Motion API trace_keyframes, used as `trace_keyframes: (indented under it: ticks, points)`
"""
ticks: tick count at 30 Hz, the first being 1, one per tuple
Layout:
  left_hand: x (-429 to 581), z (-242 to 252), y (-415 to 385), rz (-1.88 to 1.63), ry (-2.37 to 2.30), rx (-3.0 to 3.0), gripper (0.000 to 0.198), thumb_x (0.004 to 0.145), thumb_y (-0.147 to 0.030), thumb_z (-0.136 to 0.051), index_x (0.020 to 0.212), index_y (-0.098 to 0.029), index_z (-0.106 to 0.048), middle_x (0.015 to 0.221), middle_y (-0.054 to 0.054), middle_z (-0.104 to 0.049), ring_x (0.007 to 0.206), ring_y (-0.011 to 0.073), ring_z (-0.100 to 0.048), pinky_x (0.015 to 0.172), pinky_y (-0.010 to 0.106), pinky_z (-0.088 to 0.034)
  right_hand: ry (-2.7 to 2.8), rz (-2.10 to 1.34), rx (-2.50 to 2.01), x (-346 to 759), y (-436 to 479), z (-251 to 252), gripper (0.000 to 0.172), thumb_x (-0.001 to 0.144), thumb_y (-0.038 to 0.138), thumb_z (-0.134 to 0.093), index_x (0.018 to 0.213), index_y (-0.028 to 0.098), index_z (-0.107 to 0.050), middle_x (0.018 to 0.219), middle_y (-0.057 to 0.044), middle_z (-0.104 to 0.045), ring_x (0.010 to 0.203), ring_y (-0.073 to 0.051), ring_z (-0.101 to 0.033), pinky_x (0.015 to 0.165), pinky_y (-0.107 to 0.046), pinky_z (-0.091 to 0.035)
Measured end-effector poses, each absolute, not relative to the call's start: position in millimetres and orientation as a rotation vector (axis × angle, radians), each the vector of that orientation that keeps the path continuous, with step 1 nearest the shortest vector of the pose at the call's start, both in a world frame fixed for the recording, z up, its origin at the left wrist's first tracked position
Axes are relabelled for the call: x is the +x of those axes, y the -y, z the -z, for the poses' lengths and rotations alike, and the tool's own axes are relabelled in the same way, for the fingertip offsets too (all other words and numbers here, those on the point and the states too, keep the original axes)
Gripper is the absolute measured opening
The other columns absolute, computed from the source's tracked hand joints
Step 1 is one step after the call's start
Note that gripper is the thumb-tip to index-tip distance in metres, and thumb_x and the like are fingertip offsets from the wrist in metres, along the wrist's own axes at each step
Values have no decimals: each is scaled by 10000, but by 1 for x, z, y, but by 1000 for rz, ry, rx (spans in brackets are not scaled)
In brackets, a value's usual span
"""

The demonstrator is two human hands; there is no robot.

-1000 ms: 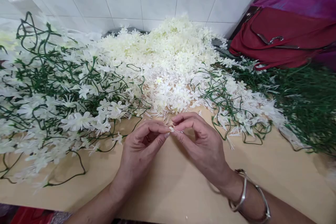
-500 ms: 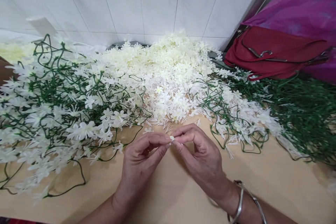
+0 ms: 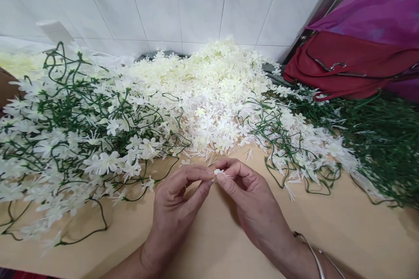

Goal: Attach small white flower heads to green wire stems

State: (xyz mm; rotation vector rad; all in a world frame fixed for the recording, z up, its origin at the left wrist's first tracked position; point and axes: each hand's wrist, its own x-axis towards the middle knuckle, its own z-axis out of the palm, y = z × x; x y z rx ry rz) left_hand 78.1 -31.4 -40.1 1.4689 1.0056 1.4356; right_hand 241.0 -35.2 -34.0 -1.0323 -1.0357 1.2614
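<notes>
Between my fingertips is a small white artificial flower [image 3: 219, 171], held low over the table [image 3: 209, 244]. My left hand [image 3: 181, 202] pinches it from the left with thumb and forefinger. My right hand [image 3: 250, 196], with silver bangles on its wrist, grips it from the other side, and thin white strands poke out by its thumb. Much of the flower is hidden by the fingers. Just beyond my hands lies a heap of loose white petals and stamens [image 3: 216, 126]. To the left is a big pile of white flowers on green stems [image 3: 98, 130].
Cream blossoms [image 3: 222, 65] are heaped against the tiled wall [image 3: 199, 4]. Right of them, a few green stems [image 3: 278, 135] lie over white pieces, beside a mass of green stems [image 3: 382, 139]. A red handbag [image 3: 353, 65] and a purple bag [image 3: 386, 4] stand at the back right.
My right thumb and fingers have shifted on the flower, so more white petals and strands show. My left hand keeps its pinch. The view has moved slightly.
</notes>
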Motion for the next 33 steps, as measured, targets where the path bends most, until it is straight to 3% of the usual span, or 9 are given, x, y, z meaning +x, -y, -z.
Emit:
trace_keyframes:
  ticks: [5,11,16,23,29,33]
  points:
    - [82,34,28,-1337,-1004,1201,106,862,-153,-821,885,-256,-832,879,-14,-821,825,97,-754,790,142,-591,1147,-1056,-1103,248,33,32,134,859,269,-823,770,244,-726,1065,-32,-663,1071,-186,-643,973,-340,-508]
    - [81,37,24,-1228,-934,958,68,847,-237,-876,865,-221,-812,862,-11,-794,834,92,-727,841,171,-581,1243,-829,-1054,248,33,26,153,837,145,-822,791,244,-715,1086,-33,-639,1079,-178,-641,995,-346,-524]
    - [80,40,22,-1252,-968,841,120,840,-277,-888,882,-206,-801,868,-14,-774,828,81,-700,838,167,-563,1259,-914,-1089,250,32,24,117,879,176,-789,804,245,-730,1080,-41,-655,1098,-178,-643,1007,-344,-530]
    - [82,33,23,-1273,-1028,960,157,810,-282,-894,852,-182,-781,857,13,-770,825,129,-705,859,257,-598,1307,-893,-1126,247,34,23,132,869,184,-790,778,244,-714,1047,-45,-675,1061,-201,-661,994,-383,-549]
    - [84,29,26,-1264,-1039,1122,49,848,-214,-835,864,-199,-791,869,9,-778,823,124,-697,800,223,-587,1254,-977,-1175,247,32,28,135,877,209,-769,754,228,-717,1023,-45,-695,1011,-189,-679,975,-372,-538]
    - [84,28,28,-1289,-1007,1189,24,876,-206,-804,897,-197,-796,937,26,-793,915,145,-729,880,248,-598,1230,-1063,-1147,249,31,26,138,881,215,-771,754,225,-717,1014,-41,-728,1008,-191,-699,979,-376,-545]
